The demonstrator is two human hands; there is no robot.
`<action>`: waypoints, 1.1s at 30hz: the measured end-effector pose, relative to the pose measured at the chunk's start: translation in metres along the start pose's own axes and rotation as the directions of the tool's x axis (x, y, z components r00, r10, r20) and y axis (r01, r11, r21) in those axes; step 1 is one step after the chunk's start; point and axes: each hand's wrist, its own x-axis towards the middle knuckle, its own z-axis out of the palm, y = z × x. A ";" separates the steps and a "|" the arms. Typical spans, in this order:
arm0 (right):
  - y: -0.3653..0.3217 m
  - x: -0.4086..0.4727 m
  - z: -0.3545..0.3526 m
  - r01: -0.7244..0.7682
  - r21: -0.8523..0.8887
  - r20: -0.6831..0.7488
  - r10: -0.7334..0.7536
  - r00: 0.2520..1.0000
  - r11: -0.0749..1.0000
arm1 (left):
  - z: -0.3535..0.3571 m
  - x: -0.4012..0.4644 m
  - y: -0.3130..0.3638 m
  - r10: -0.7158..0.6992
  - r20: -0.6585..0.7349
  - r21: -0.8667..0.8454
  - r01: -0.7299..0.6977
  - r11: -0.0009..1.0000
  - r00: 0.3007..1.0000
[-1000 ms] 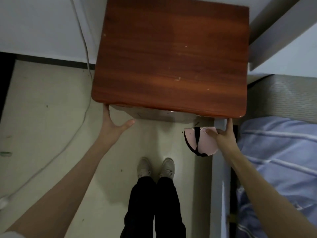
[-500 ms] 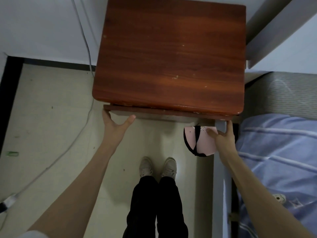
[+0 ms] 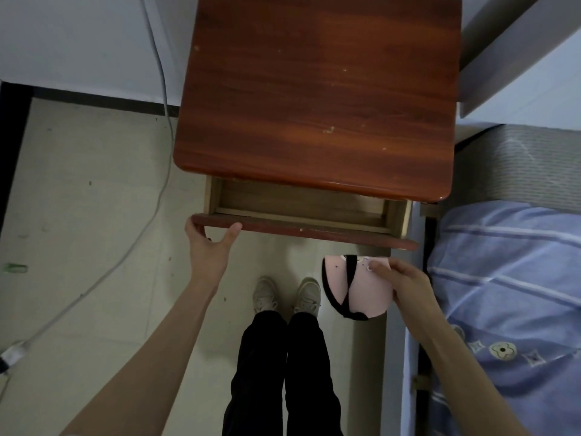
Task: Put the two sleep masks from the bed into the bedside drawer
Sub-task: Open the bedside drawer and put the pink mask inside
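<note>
Head view: a pink sleep mask (image 3: 358, 286) is pinched in the right hand (image 3: 405, 283), just below the partly open drawer (image 3: 301, 206), whose front edge is gripped by the left hand (image 3: 209, 247); any second mask cannot be made out.

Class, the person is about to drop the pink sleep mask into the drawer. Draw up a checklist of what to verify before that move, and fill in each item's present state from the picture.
1. Wooden bedside drawer pulled open: ok, though only partly out.
2. Left hand gripping the drawer front's left end: ok.
3. Pink sleep mask with black strap held in the right hand: ok.
4. Mask over the drawer opening: not ok, it hangs in front of the drawer front.
5. Visible drawer space free: ok; the part under the red-brown tabletop cannot be seen.
6. Second mask located: cannot tell.
</note>
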 end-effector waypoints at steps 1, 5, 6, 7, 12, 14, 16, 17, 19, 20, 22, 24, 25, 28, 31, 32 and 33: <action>-0.007 -0.002 0.006 -0.012 0.066 0.036 0.009 0.999 0.998 | -0.001 0.001 -0.003 -0.005 -0.006 0.010 0.005 1.000 1.000; -0.034 0.008 0.048 -0.101 0.284 0.128 0.067 0.990 0.953 | -0.002 0.001 -0.011 -0.023 -0.010 0.001 0.023 1.000 1.000; -0.039 0.012 0.063 -0.109 0.282 0.142 0.071 0.987 0.953 | -0.002 0.002 -0.012 -0.026 -0.009 -0.016 0.026 1.000 1.000; -0.044 0.017 0.078 -0.116 0.278 0.156 0.075 0.985 0.954 | -0.002 0.002 -0.013 -0.030 -0.007 -0.031 0.030 0.999 1.000; -0.063 0.040 0.141 -0.166 0.366 0.166 0.112 0.980 0.916 | -0.007 0.004 -0.015 -0.014 0.023 -0.058 0.016 0.998 1.000; -0.067 0.051 0.158 -0.176 0.412 0.170 0.114 0.979 0.894 | -0.010 0.005 -0.017 -0.003 0.039 -0.046 0.005 0.999 0.999; -0.069 0.061 0.171 -0.168 0.428 0.143 0.117 0.983 0.888 | -0.012 0.006 -0.017 0.004 0.046 -0.041 -0.002 0.999 0.999; -0.069 0.066 0.178 -0.160 0.423 0.122 0.119 0.985 0.892 | -0.012 0.006 -0.018 0.001 0.045 -0.042 0.001 0.999 0.999; -0.070 0.075 0.188 -0.125 0.381 0.056 0.112 0.992 0.916 | -0.012 0.006 -0.019 -0.005 0.035 -0.044 0.006 0.999 0.999; -0.070 0.080 0.193 -0.101 0.325 0.015 0.102 0.995 0.940 | -0.012 0.007 -0.019 -0.006 0.030 -0.042 0.008 0.999 1.000; -0.068 0.089 0.198 -0.026 0.079 -0.076 0.032 0.997 0.997 | -0.012 0.007 -0.021 -0.007 0.028 -0.033 0.008 0.999 1.000; -0.066 0.091 0.199 0.065 -0.291 -0.112 -0.102 0.988 0.954 | -0.013 0.008 -0.020 -0.011 0.036 -0.031 0.012 0.999 0.999; -0.065 0.090 0.198 0.099 -0.426 -0.102 -0.157 0.982 0.899 | -0.014 0.008 -0.020 -0.019 0.045 -0.032 0.020 0.999 0.999; -0.063 0.077 0.192 0.197 -0.529 -0.023 -0.246 0.969 0.825 | -0.018 0.010 -0.015 -0.048 0.095 0.035 0.045 0.998 0.994; -0.056 0.053 0.182 0.280 -0.593 0.082 -0.290 0.954 0.755 | -0.030 0.012 -0.004 -0.109 0.180 0.204 0.071 0.976 0.978; -0.053 0.041 0.177 0.299 -0.618 0.116 -0.292 0.949 0.727 | -0.036 0.012 0.001 -0.140 0.220 0.268 0.078 0.960 0.965; -0.051 0.029 0.172 0.316 -0.642 0.146 -0.293 0.945 0.699 | -0.043 0.011 0.008 -0.182 0.263 0.334 0.088 0.939 0.947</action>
